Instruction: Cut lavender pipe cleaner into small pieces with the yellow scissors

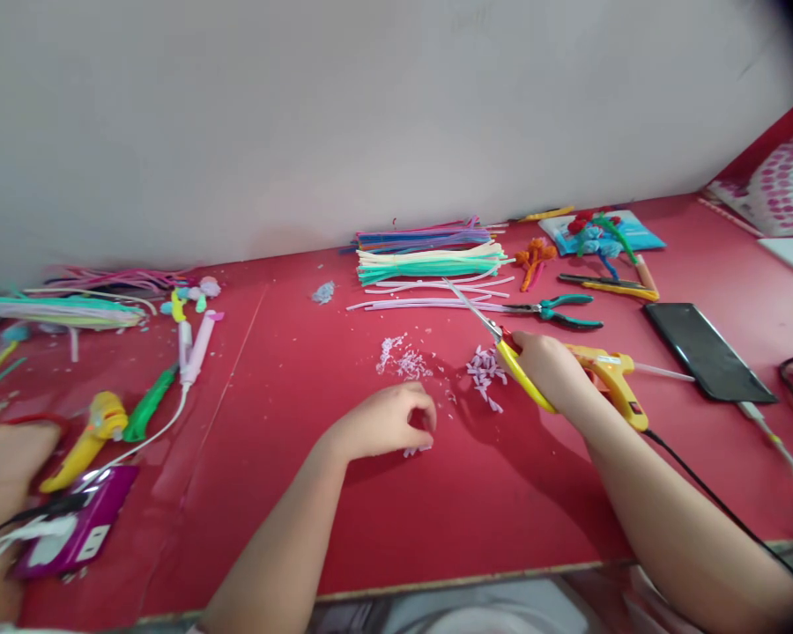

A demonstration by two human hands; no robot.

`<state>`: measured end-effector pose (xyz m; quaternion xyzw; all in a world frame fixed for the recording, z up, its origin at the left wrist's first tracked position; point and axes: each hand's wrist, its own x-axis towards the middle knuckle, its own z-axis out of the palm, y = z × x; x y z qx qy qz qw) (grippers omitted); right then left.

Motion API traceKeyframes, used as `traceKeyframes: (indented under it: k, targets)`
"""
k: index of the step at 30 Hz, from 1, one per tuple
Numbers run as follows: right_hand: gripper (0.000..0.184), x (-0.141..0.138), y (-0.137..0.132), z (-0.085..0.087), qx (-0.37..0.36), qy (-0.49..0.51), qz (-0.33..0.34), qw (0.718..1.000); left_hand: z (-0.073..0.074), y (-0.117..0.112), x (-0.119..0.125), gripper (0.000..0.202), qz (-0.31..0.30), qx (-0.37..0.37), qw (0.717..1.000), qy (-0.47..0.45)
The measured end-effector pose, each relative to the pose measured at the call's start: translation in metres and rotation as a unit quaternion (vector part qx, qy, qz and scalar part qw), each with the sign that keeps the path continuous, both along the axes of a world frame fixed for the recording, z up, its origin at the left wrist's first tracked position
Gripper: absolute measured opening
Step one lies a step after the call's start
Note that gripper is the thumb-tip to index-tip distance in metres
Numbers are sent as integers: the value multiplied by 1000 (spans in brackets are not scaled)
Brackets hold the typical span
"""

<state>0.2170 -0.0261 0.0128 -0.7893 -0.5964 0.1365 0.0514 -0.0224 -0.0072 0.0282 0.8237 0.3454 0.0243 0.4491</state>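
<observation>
My right hand (550, 368) is closed around the yellow handles of a pair of scissors (502, 345), whose blades point up and left over the red table (489, 493). My left hand (389, 421) rests on the table with its fingers curled, pinching small lilac pipe-cleaner pieces (416, 450). Between and beyond the hands lie two little heaps of cut lilac bits (484, 374), the other heap (402, 359) further left. Behind them sits a stack of coloured pipe cleaners (429, 254) with loose lilac ones (429, 299) in front.
Green-handled pliers (561, 312), a yellow glue gun (618, 380) with its black cord, a black phone (707, 350) and pipe-cleaner flowers (595, 231) lie to the right. At left are another yellow glue gun (89, 436), a purple power strip (79, 533), more pipe cleaners (66, 310) and another person's arm (3, 467).
</observation>
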Motion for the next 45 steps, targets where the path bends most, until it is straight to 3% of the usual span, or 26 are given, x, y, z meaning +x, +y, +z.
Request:
traceKeyframes:
  k: [4, 8, 12, 18, 24, 30, 37, 45]
  targets:
    - [29, -8, -4, 3, 27, 28, 7, 999, -1, -7, -2, 9, -33, 56, 995, 75]
    - [28, -14, -7, 3, 58, 59, 5, 997, -7, -11, 2, 8, -27, 64, 996, 61]
    - [25, -24, -13, 5, 82, 150, 30, 985, -8, -9, 10, 7, 61, 31, 997, -30]
    - [16, -49, -23, 11, 13, 339, 129, 932, -11, -4, 17, 8, 173, -75, 971, -144]
    - [14, -59, -25, 7, 40, 361, 94, 927, -14, -7, 21, 13, 232, -125, 949, -172]
    - [14, -56, -24, 2, 49, 341, 101, 933, -16, -7, 22, 19, 245, -124, 949, -157]
    - [18, -57, -26, 2, 68, 291, 125, 946, -22, -10, 26, 17, 244, -200, 925, -213]
    - [32, -56, -27, 6, 75, 98, 101, 987, -14, -4, 24, 17, 401, -188, 810, -384]
